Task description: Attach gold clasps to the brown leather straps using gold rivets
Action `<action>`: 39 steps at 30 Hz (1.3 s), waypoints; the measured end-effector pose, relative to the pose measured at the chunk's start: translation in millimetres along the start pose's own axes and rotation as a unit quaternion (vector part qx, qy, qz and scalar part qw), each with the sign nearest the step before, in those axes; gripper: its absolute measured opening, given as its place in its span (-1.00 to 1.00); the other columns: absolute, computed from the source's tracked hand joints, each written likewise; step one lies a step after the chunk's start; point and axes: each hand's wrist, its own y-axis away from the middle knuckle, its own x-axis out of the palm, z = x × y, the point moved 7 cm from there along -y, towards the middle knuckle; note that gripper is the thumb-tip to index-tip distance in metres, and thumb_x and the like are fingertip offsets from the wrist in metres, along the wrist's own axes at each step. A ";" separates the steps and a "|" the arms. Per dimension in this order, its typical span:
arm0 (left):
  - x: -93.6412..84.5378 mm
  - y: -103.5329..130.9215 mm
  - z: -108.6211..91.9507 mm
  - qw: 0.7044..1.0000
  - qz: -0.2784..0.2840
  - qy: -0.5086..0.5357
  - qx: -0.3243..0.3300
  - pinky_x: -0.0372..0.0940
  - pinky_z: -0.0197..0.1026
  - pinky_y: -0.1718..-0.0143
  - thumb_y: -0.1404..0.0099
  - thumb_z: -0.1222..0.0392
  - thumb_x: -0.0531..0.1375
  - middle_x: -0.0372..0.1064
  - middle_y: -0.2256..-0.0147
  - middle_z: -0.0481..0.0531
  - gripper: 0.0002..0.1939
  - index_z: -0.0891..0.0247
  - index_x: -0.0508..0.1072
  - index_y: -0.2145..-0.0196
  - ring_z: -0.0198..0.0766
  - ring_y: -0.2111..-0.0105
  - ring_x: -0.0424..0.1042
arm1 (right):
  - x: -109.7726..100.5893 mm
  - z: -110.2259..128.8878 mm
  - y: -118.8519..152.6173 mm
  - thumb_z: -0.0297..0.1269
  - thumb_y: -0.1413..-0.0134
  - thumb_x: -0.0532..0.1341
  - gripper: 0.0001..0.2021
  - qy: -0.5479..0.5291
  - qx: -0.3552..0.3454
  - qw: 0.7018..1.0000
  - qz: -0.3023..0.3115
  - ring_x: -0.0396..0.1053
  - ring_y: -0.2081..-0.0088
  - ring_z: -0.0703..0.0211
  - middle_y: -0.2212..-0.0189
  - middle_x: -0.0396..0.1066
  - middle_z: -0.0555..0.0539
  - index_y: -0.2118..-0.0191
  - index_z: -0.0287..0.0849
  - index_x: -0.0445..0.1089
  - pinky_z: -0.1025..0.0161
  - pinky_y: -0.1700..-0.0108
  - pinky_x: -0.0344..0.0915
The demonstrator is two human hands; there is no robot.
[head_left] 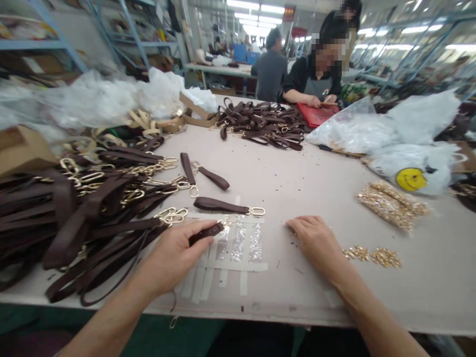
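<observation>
Head view: we find the left hand [167, 260] closed on a short brown strap [206, 234], gripped between thumb and fingers over the taped patch [253, 267] on the bench [282, 302]. The gold clasp [232, 219] projects beyond the fingertips; we judge this grip leaves the metal end exposed and facing the middle.

The right hand [316, 243] lies lower on the bench to the other side, fingers together and tips down. We cannot tell whether it pinches anything small.

Just beyond the held strap, a finished-looking strap [221, 205] lies crosswise, its ring toward the right; we judge it was set there to be near both hands. Two more straps [188, 168] [213, 177] rest farther off.

The large strap heap [74, 208] is at the left, beside the hand that grips. Small gold pieces [386, 258] lie loose beyond the right wrist, near the clear bag of gold pieces [394, 203]; we judge that spread suits picking by the right hand.
</observation>
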 end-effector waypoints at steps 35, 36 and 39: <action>93.3 33.2 -10.9 0.896 0.076 0.405 -0.168 0.23 -0.36 0.44 -0.37 0.10 0.14 0.53 0.16 0.06 -0.73 0.24 0.40 0.03 -0.38 0.41 0.40 | -29.5 12.1 77.4 -0.50 -0.28 0.12 -0.81 -0.117 0.091 0.984 -0.098 0.39 0.14 0.14 0.20 0.50 -0.08 0.08 -0.14 0.39 0.14 0.05 0.34; 94.7 33.4 -12.2 0.893 0.078 0.408 -0.170 0.23 -0.36 0.44 -0.37 0.09 0.14 0.53 0.16 0.07 -0.74 0.25 0.40 0.04 -0.37 0.41 0.41 | -29.7 9.9 80.8 -0.48 -0.27 0.13 -0.82 -0.122 0.105 0.982 -0.098 0.40 0.16 0.14 0.22 0.49 -0.08 0.09 -0.14 0.40 0.14 0.07 0.34; 97.8 34.1 -15.0 0.892 0.085 0.407 -0.176 0.23 -0.34 0.44 -0.37 0.09 0.14 0.53 0.15 0.09 -0.74 0.26 0.39 0.06 -0.34 0.39 0.43 | -28.4 8.8 86.8 -0.43 -0.27 0.15 -0.86 -0.132 0.127 0.979 -0.089 0.40 0.19 0.13 0.25 0.49 -0.07 0.12 -0.13 0.41 0.13 0.11 0.33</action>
